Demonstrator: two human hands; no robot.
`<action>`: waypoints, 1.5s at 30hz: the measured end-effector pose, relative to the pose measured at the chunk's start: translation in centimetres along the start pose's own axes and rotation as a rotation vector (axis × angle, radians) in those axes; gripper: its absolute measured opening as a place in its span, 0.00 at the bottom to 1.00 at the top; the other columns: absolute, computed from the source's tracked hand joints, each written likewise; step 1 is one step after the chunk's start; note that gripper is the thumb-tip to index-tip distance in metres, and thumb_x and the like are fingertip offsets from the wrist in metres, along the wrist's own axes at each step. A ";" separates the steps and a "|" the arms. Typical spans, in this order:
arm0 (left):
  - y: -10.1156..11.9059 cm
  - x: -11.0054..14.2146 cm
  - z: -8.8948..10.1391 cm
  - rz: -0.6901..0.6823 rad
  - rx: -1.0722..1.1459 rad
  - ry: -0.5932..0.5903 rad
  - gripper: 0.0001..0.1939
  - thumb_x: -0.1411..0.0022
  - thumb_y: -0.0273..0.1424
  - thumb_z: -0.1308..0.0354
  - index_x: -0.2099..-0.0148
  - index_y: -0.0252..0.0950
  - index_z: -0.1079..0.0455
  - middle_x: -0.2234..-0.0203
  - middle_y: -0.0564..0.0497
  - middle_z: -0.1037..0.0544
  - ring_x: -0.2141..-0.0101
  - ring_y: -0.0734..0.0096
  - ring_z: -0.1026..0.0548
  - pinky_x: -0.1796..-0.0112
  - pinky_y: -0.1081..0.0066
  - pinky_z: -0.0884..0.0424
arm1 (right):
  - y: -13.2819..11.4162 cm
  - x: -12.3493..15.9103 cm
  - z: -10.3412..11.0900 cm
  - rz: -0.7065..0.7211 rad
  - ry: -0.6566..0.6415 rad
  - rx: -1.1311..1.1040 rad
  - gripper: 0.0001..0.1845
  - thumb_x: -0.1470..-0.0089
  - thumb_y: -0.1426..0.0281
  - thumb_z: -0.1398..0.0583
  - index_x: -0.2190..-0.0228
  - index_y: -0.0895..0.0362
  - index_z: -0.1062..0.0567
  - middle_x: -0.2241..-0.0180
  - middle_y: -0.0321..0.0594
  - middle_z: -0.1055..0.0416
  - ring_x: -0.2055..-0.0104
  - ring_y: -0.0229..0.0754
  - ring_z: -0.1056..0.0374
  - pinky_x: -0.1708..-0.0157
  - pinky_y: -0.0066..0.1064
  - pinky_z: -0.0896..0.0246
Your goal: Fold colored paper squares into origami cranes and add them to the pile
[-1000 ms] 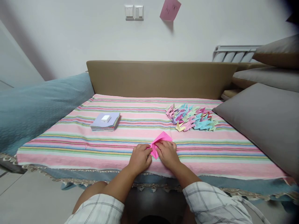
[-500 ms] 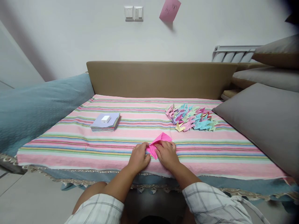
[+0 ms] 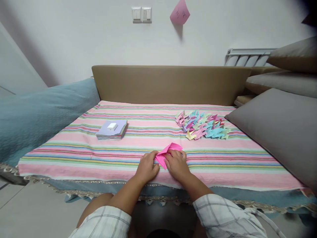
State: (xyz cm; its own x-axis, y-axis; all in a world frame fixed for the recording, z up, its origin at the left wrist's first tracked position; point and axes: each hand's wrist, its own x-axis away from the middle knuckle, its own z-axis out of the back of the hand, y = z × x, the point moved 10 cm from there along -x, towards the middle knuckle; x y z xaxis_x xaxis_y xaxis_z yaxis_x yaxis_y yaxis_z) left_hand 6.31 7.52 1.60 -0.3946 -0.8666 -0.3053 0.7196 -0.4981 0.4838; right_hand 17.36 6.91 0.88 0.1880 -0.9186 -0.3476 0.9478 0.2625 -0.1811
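A bright pink sheet of origami paper, partly folded, lies on the striped cloth near the front edge, one flap raised at the back. My left hand grips its left corner, fingers closed at the edge. Across the right part of the paper, my right hand presses with bent fingers, which hide some of the folds. Farther back to the right sits a cluster of folded paper cranes in many colours.
A stack of square paper with a small white block on top stands at the left. Grey cushions border the right side, a blue-covered armrest the left. Behind the striped cloth rises a brown backrest.
The raised flap of the pink paper has tipped slightly lower and toward me. Both hands stay in nearly the same place. The pink note on the wall has swung a little.
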 end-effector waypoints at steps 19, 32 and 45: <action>-0.4 -0.5 0.2 -0.083 -0.013 0.106 0.10 0.42 0.28 0.45 0.57 0.38 0.30 0.61 0.49 0.23 0.59 0.64 0.28 0.56 0.62 0.34 | -0.3 0.1 0.1 0.006 0.005 0.028 0.12 0.43 0.65 0.47 0.62 0.54 0.25 0.58 0.44 0.31 0.54 0.46 0.41 0.48 0.45 0.63; 0.6 -0.2 0.3 -0.170 -0.084 0.106 0.10 0.42 0.28 0.46 0.58 0.38 0.28 0.59 0.46 0.23 0.58 0.63 0.28 0.56 0.60 0.34 | -0.2 0.5 0.6 0.060 -0.034 -0.012 0.10 0.44 0.68 0.46 0.64 0.54 0.26 0.59 0.40 0.30 0.54 0.43 0.39 0.47 0.42 0.64; 1.4 -0.5 -0.6 -0.175 -0.099 -0.029 0.18 0.46 0.22 0.49 0.53 0.39 0.35 0.49 0.49 0.29 0.51 0.62 0.35 0.53 0.59 0.38 | -0.4 0.6 1.1 0.069 -0.052 -0.043 0.10 0.44 0.66 0.46 0.65 0.53 0.24 0.61 0.40 0.28 0.55 0.44 0.39 0.47 0.43 0.64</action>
State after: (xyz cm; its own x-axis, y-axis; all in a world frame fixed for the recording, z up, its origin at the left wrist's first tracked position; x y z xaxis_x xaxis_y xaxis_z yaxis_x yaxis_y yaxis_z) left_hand 7.81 7.24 1.95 -0.5339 -0.7681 -0.3536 0.6904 -0.6374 0.3422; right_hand 17.41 5.94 1.72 0.2668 -0.9116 -0.3128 0.9205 0.3372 -0.1977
